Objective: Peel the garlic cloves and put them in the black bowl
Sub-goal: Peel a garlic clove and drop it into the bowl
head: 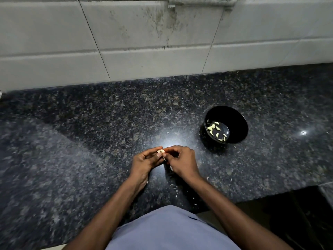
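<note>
A pale garlic clove (160,151) sits between the fingertips of both hands above the dark granite counter. My left hand (145,162) holds it from the left with curled fingers. My right hand (181,162) pinches it from the right, and a thin strip of skin hangs below the clove. The black bowl (239,121) stands to the right and a little farther back, apart from my hands, with several peeled cloves (217,130) in its bottom.
Bits of garlic skin (173,186) lie scattered on the granite counter (90,132) below my hands and near the bowl. A white tiled wall (144,42) rises behind. The counter's front edge drops off at the lower right.
</note>
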